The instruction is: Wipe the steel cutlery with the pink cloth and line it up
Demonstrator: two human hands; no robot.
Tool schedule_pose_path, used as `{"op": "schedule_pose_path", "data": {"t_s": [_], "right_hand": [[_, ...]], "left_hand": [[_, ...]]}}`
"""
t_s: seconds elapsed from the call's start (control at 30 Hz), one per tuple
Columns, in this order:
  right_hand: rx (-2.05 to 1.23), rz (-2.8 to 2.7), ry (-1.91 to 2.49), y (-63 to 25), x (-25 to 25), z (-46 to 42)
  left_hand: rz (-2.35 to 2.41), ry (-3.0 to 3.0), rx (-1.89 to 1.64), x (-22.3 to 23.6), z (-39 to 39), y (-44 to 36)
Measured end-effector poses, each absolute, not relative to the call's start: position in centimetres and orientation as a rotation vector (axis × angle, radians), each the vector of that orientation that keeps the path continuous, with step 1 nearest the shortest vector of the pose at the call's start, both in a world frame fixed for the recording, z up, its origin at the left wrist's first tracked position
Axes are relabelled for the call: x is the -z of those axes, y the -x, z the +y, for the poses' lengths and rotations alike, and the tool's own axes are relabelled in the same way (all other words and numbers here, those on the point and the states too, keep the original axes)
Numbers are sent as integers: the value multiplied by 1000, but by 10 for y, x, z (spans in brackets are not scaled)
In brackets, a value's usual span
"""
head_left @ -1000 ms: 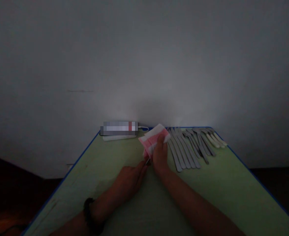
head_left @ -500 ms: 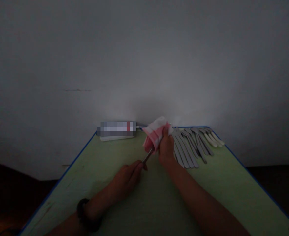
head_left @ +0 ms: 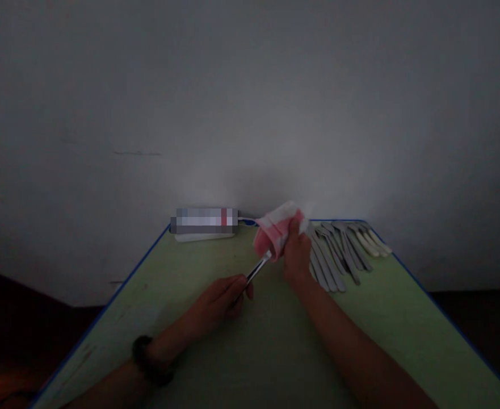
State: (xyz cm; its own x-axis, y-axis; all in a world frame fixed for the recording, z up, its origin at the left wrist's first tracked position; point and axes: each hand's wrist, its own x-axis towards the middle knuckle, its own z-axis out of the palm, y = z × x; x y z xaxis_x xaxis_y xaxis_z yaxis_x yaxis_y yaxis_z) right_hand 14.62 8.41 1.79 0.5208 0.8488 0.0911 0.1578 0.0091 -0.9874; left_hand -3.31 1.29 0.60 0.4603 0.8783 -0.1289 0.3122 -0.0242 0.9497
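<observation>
My left hand (head_left: 221,296) is closed round the near end of a metal utensil (head_left: 257,268) that slants up to the right. Its far end is wrapped in a pink and white cloth (head_left: 277,229), which my right hand (head_left: 296,255) grips from the right. Both hands are above the middle of the green table (head_left: 386,318). A dark band sits on my left wrist.
A row of several metal utensils (head_left: 339,250) lies on the table right of my right hand, some with pale ends near the far right corner. A blurred long box (head_left: 204,221) on a white strip lies at the far edge by the wall. The table has blue edging.
The right hand has slid the cloth up and to the right along the utensil, so more bare metal shows between the two hands. The left hand has stayed in place.
</observation>
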Motion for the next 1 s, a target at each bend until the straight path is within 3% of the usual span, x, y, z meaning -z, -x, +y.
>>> {"op": "schedule_pose_path", "data": {"t_s": [0.27,0.6,0.8,1.0], "right_hand": [[-759,-1032,1381,-143,-21,79],[-555,-940,1373,-175,-42,92],[-416,-917,1424,-194,-51,97],[-378,-997,1426,-184,-45,95]], "left_hand": [[1060,-1558,-651,-11,14,30],[927,-1534,-593,-14,13,33],[755,-1818,-339,-28,6,35],[791,-1939,-316,-24,7,36]]}}
